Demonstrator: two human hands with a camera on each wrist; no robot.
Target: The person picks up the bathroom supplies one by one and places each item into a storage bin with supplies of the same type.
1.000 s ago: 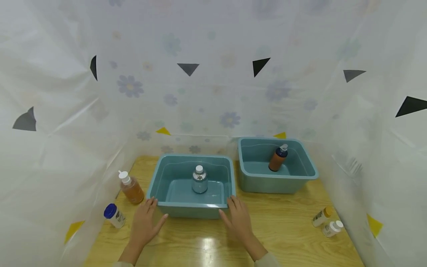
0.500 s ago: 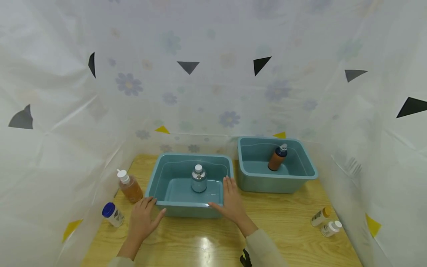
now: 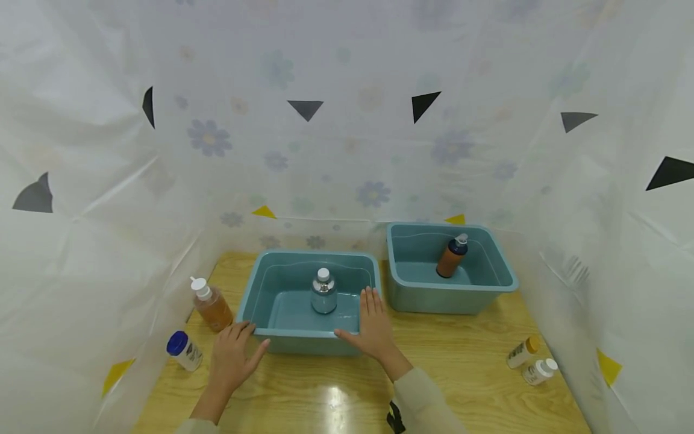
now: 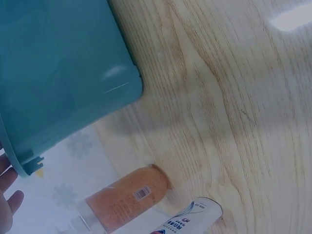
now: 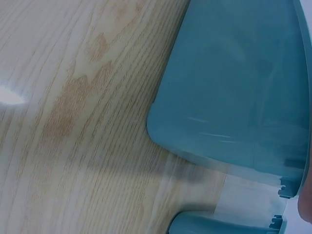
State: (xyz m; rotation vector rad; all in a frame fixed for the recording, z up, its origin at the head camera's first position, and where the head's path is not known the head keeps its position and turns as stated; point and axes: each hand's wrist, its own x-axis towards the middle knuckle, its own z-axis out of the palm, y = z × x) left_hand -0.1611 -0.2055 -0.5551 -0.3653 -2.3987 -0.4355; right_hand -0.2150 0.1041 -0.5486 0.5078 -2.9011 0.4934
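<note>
While the wooden table (image 3: 461,374) is seen from above, the left hand (image 3: 230,355) is laid at the near left corner of the nearer teal tub (image 3: 260,295), its grip open with fingers spread and straight, the fingertips touching the rim. The right hand (image 3: 371,328) is placed over the tub's near right rim, its grip likewise open and holding nothing, with fingers stretched flat above the inside. A clear bottle with a silver collar and white cap (image 3: 323,292) is stood upright in the middle of this tub. To the left, an amber pump bottle (image 3: 211,304) and a blue-capped white bottle (image 3: 184,351) are found on the table. Two small bottles (image 3: 531,361) are lain near the right edge. Farther back, a second teal tub (image 3: 488,289) is set, with a brown pump bottle (image 3: 451,257) inside.
</note>
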